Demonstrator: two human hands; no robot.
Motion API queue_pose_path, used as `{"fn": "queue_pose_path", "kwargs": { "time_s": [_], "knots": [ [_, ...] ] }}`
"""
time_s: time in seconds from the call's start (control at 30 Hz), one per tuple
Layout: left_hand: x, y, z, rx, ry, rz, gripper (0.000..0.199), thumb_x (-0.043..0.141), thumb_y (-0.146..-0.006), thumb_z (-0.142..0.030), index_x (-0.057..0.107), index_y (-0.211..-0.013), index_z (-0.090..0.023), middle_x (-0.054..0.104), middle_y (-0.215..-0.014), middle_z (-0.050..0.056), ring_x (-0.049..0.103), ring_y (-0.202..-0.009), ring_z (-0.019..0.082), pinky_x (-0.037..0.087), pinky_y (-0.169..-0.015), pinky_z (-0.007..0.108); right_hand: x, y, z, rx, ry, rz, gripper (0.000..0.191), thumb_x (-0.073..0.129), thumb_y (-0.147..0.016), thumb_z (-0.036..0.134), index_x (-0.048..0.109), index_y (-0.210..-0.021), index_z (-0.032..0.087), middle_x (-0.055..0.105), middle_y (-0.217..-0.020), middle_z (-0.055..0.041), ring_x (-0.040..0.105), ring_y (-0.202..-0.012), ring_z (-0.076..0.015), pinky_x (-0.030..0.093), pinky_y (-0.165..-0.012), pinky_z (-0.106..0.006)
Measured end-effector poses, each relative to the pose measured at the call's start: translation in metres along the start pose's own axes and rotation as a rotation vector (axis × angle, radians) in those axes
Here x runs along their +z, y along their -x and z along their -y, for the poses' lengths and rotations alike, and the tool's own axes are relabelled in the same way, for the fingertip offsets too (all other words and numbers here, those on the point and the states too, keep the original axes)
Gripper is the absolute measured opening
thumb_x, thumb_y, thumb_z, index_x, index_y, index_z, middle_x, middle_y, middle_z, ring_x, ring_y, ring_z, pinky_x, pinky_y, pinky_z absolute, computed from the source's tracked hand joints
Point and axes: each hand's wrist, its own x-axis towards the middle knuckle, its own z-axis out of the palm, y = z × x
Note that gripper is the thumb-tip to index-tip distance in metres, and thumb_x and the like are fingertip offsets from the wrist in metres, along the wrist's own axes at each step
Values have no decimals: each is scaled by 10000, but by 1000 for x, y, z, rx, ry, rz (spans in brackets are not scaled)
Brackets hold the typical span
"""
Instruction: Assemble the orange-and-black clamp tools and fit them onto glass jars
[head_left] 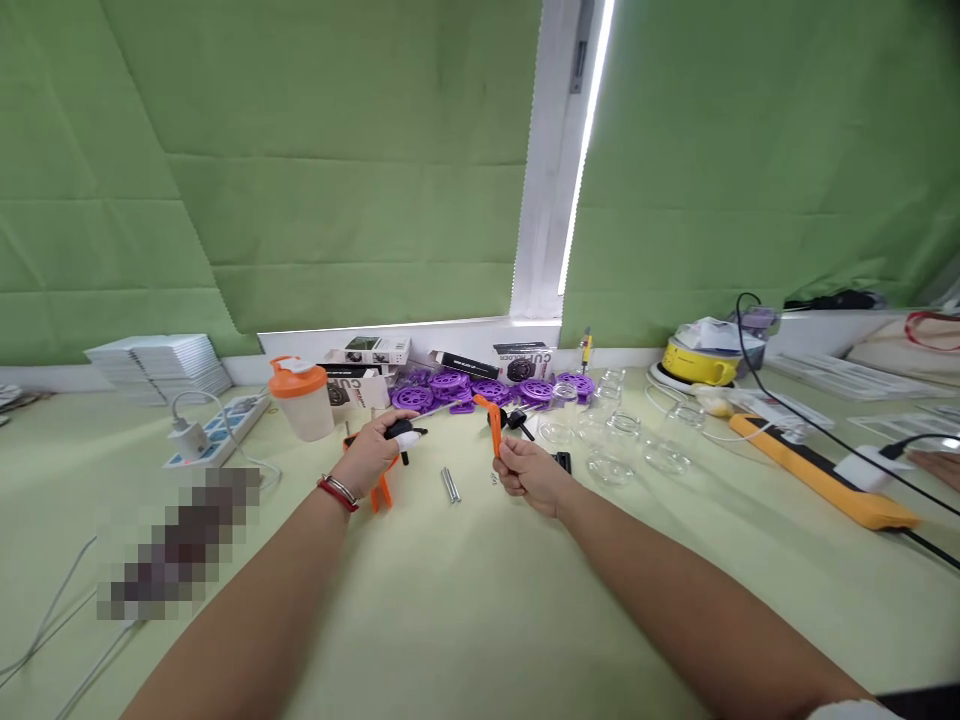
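My left hand [373, 452] is closed on a small black and white part [405, 432], with an orange plastic piece [383, 490] sticking out below the hand onto the table. My right hand [531, 472] pinches a thin orange bracket [493, 425] held upright; a small black knob with a stem [517, 420] lies just behind it. Between the hands, two short metal pins [450, 484] lie on the pale green table [465, 610]. A red bracelet circles my left wrist.
Purple plastic wheels [480, 390] and small boxes [371, 352] line the back edge. An orange-lidded shaker cup [304, 398] stands left, clear glass jars [615, 430] right. A power strip [217, 430], an orange bar [825, 480], cables and a yellow device [697, 362] lie about.
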Motion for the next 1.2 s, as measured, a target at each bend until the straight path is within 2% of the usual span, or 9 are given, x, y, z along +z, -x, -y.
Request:
{"fn": "queue_pose_path", "kwargs": {
  "time_s": [0.1, 0.23, 0.43, 0.6, 0.73, 0.97, 1.1, 1.2],
  "knots": [
    [10, 8, -4, -2, -49, 111, 465, 726, -629, -306, 655, -1080, -217, 598, -887, 14, 519, -773, 147, 415, -690, 265, -16, 7, 3, -1, -34, 14, 373, 645, -773, 456, 370, -751, 205, 424, -588, 78, 233, -404, -26, 122, -423, -190],
    [24, 18, -9, -12, 13, 187, 437, 702, -634, -254, 664, -1067, -212, 596, -849, 11, 522, -759, 146, 406, -690, 264, -26, 14, 7, 35, 7, 109, 372, 652, -770, 466, 392, -763, 201, 421, -580, 80, 207, -404, -25, 113, -422, -193],
    [42, 31, -17, -37, 115, 225, 373, 704, -614, -191, 672, -985, -208, 589, -853, 19, 528, -768, 144, 405, -683, 255, -35, 25, 8, 109, 86, 268, 347, 650, -768, 467, 442, -790, 189, 433, -573, 70, 232, -412, -32, 111, -423, -189],
    [52, 41, -20, -54, 229, 203, 507, 716, -556, -113, 603, -1038, -221, 579, -961, 31, 544, -819, 144, 431, -710, 261, -44, 33, 5, 120, 129, 349, 329, 659, -760, 451, 482, -809, 178, 472, -583, 50, 313, -435, -48, 161, -424, -184],
    [59, 48, -19, -34, 268, 197, 548, 717, -564, -106, 568, -1077, -226, 562, -1007, 42, 539, -844, 147, 447, -706, 261, -43, 36, 0, 124, 147, 370, 343, 674, -750, 451, 484, -793, 169, 499, -572, 45, 328, -420, -45, 175, -415, -188],
    [71, 60, -16, 46, 166, 254, 615, 732, -593, -125, 548, -1166, -248, 572, -1112, 52, 539, -870, 150, 452, -729, 261, -34, 37, -4, 161, 202, 372, 368, 706, -712, 451, 483, -756, 162, 508, -554, 39, 333, -417, -43, 172, -414, -193],
    [74, 64, -17, 54, 142, 267, 606, 739, -599, -144, 560, -1168, -255, 593, -1078, 40, 541, -824, 141, 443, -715, 252, -31, 40, -2, 183, 226, 356, 370, 730, -680, 434, 509, -792, 160, 494, -546, 47, 323, -431, -43, 165, -430, -196],
    [77, 67, -16, 29, 157, 322, 627, 743, -607, -145, 546, -1190, -270, 594, -1004, 23, 533, -776, 129, 439, -692, 250, -30, 41, -1, 154, 273, 394, 357, 726, -692, 430, 507, -760, 157, 487, -546, 47, 326, -449, -44, 188, -449, -199]
  ]
}}
